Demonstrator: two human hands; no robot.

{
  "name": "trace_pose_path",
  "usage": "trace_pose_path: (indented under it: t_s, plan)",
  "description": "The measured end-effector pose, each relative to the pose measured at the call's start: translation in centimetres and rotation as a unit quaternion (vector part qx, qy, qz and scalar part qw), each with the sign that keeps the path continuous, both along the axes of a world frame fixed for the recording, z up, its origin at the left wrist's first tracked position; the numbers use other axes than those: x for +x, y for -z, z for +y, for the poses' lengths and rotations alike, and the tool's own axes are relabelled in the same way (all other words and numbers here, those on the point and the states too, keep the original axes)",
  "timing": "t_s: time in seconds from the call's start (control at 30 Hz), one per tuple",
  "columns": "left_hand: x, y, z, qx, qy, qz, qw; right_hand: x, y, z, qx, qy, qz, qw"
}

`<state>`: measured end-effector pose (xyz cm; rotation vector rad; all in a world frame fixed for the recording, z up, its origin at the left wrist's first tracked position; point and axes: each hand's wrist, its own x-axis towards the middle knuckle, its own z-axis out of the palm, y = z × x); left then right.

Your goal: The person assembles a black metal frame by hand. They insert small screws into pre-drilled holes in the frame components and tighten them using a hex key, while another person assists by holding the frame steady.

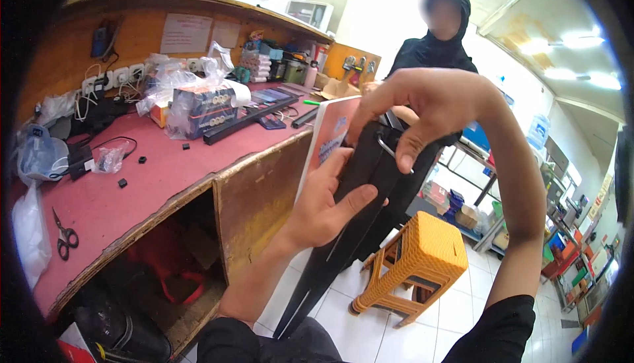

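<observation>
A long black object, whose kind I cannot make out, slants up from my lap, with light lines along its length. A bent silver metal bar sits near its upper end. My left hand grips the side of the black object, thumb laid across its face. At the top my right hand curls over the end, its thumb touching the metal bar. Against the left side stands a flat panel with a pale edge and pinkish, printed face, partly hidden by my hands.
A red-topped workbench on the left carries scissors, a plastic-wrapped dark box and small black pieces. An orange woven-pattern stool stands on the white tiles. A person in black stands close beyond my right hand.
</observation>
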<state>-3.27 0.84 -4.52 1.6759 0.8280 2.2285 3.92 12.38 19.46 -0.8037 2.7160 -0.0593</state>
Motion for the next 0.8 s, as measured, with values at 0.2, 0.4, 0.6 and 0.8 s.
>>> trace_pose_path:
  t_s: [0.2,0.4,0.6,0.8]
  plan:
    - [-0.2,0.0,0.5,-0.005,0.003,0.002,1.0,2.5,0.5,-1.4,0.083,-0.014,0.141,0.986]
    - [-0.1,0.2,0.4,0.024,-0.018,0.026,0.999,3.2,4.6,-0.8,0.05,-0.076,0.306,0.948]
    - [-0.5,-0.3,-0.5,0.038,-0.07,0.066,0.995,2.5,9.6,-2.1,0.032,-0.046,0.537,0.842]
    - [-0.3,0.3,-0.6,0.091,-0.037,0.003,0.995,1.1,12.1,-2.7,-0.018,-0.001,0.64,0.768]
